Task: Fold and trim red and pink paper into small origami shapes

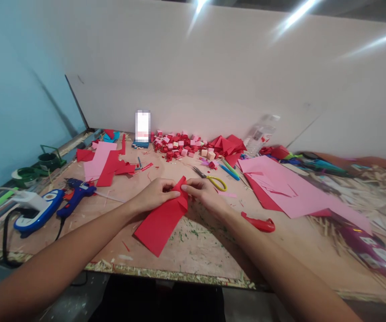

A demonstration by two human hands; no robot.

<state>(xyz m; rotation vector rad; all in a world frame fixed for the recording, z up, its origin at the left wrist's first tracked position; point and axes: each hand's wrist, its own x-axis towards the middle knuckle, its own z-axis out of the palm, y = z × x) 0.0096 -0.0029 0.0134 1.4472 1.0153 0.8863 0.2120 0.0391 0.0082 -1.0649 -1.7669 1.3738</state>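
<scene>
A long strip of red paper lies on the wooden table in front of me, its far end folded up. My left hand pinches that folded end from the left. My right hand pinches it from the right, fingertips almost meeting at the fold. Both hands are closed on the paper.
Yellow-handled scissors lie just beyond my right hand, a red cutter to its right. Pink and red sheets spread at right. A blue glue gun and power strip sit left. A heap of small red and pink folded cubes is at the back.
</scene>
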